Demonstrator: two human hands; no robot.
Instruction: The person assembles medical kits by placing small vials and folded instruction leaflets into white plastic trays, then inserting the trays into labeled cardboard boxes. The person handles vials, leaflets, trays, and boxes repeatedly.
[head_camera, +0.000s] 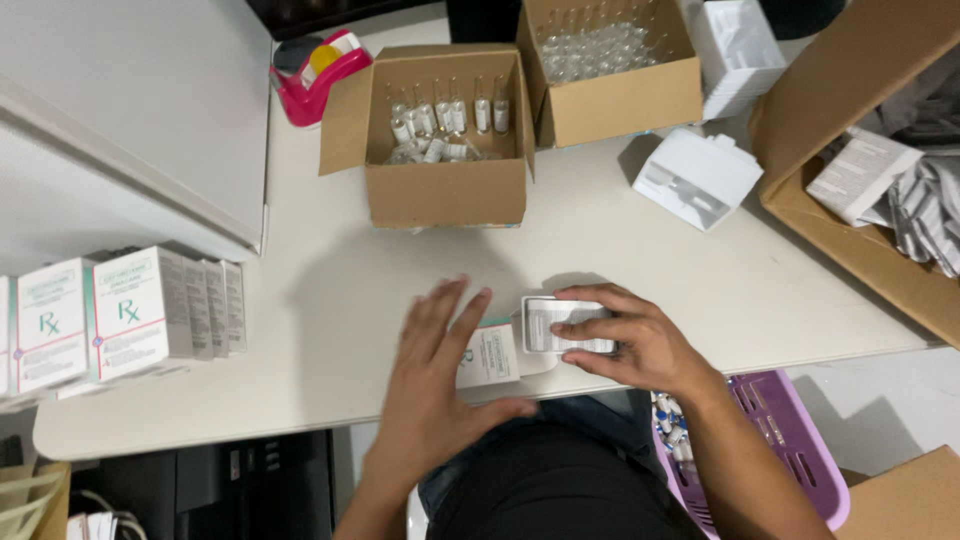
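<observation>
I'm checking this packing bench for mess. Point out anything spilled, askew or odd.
Nothing is spilled. In the open cardboard box, several glass ampoules lie tipped over while the rest stand upright. A white plastic tray sits askew on the table. The small carton under the left hand is open, with the right hand on its insert.

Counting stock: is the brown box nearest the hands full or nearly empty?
Nearly empty. The open cardboard box shows only a few small glass ampoules standing and lying along its back, with bare cardboard floor in front of them.
</observation>
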